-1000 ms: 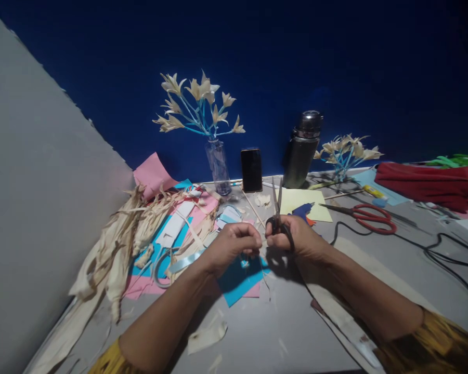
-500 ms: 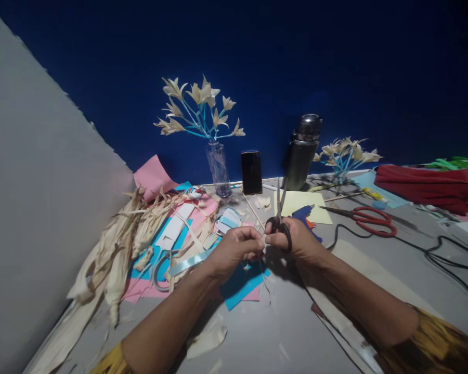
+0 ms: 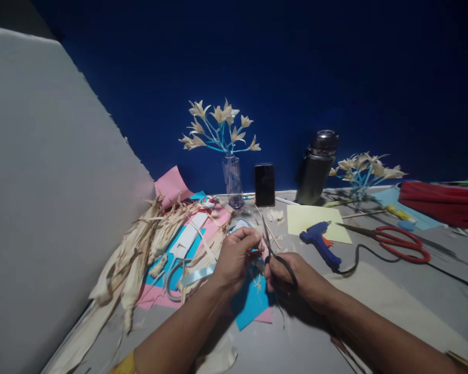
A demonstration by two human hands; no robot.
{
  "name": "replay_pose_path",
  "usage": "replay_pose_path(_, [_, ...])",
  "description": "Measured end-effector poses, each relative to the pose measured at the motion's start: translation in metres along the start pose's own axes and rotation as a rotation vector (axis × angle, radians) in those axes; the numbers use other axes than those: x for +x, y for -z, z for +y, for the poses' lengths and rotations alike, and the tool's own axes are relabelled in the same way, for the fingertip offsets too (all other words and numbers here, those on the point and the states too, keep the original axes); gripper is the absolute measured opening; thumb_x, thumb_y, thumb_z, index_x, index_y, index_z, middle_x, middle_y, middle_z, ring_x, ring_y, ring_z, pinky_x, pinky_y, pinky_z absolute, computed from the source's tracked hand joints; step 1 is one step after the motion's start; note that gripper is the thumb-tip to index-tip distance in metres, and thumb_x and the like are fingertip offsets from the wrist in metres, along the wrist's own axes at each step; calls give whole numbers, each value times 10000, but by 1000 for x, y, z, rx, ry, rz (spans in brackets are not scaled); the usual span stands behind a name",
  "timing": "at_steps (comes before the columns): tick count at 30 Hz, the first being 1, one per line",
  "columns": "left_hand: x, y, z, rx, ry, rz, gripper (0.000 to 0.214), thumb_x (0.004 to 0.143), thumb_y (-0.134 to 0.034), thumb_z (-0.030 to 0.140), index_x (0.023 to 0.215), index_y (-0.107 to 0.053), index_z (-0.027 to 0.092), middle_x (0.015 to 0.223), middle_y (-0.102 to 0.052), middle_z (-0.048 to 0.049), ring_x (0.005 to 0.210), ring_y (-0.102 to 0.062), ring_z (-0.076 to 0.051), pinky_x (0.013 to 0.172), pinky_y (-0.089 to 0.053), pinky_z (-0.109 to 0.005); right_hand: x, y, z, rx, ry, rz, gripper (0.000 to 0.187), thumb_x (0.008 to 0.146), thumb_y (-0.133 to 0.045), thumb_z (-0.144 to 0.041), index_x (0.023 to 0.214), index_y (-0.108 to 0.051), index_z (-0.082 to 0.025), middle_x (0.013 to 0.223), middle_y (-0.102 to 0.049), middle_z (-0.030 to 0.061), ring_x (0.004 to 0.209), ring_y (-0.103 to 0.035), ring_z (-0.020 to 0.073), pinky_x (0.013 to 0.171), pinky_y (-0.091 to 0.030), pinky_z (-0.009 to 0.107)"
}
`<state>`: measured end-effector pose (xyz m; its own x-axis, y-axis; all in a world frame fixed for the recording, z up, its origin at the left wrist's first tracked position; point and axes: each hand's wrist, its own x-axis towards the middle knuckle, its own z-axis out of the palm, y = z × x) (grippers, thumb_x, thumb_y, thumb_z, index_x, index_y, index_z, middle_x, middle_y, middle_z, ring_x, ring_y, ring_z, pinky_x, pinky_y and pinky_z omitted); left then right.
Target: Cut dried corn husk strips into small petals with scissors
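Observation:
My left hand (image 3: 237, 257) is closed in a pinch, fingertips pressed round something small and pale that I cannot make out. Black-handled scissors (image 3: 286, 266) are held by my right hand (image 3: 302, 280), their blades pointing up and standing right beside the left fingertips. Below both hands lies a blue paper sheet (image 3: 250, 306), with thin pale scraps on it. Dried corn husks (image 3: 134, 270) are heaped left of my left hand, near a light blue ribbon (image 3: 198, 275).
Husk flowers (image 3: 222, 117) stand in a clear bottle (image 3: 233, 182) by the blue wall, beside a phone (image 3: 264, 184) and a flask (image 3: 317, 169). Right of my hands lie a blue glue gun (image 3: 320, 244), yellow paper (image 3: 296, 218) and red-handled scissors (image 3: 403, 244).
The right hand has turned the scissors and lowered them, bringing the blades close beside the left fingertips. The view has shifted, so the scene sits lower and further right.

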<state>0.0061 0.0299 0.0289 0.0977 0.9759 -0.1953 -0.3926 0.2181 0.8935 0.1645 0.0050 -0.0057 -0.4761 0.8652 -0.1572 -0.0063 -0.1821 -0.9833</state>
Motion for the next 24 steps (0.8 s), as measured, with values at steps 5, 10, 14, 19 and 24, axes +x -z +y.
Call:
replay_pose_path(5, [0,0,-1,4,-15,31,217,658,-776,265,677,-586,162,573,-534,47,556,-528,-81,609,-447,-216,-2,-2,3,-36,13,-24,592,843,-551,-727,717,-594,-150,625,-587,32,508,-436,107,491,-296,241])
replay_pose_path(10, [0,0,-3,38,-12,47,205,668,-765,263,682,-587,165,567,-540,46,550,-528,-84,601,-442,-218,-2,-3,0,4,-3,-34,522,840,-619,-637,626,-525,-170,591,-554,4,498,-450,99,492,-312,232])
replay_pose_path(14, [0,0,-3,42,-11,54,199,663,-762,260,695,-590,166,585,-566,36,562,-541,-89,610,-442,-221,-2,-5,1,30,-40,-15,486,838,-634,-583,605,-530,-170,542,-531,-9,447,-424,87,449,-276,224])
replay_pose_path(19, [0,1,-3,53,-12,42,191,679,-752,266,704,-590,168,583,-560,38,568,-543,-91,616,-442,-223,-3,-5,1,17,-71,14,473,839,-642,-546,579,-519,-171,485,-491,-28,399,-378,69,412,-230,215])
replay_pose_path(24, [-2,0,0,56,-2,15,186,672,-733,256,702,-569,175,629,-599,16,612,-567,-107,637,-450,-233,-3,-4,-1,-4,-100,33,480,831,-651,-525,539,-525,-166,454,-491,-15,386,-370,71,404,-208,222])
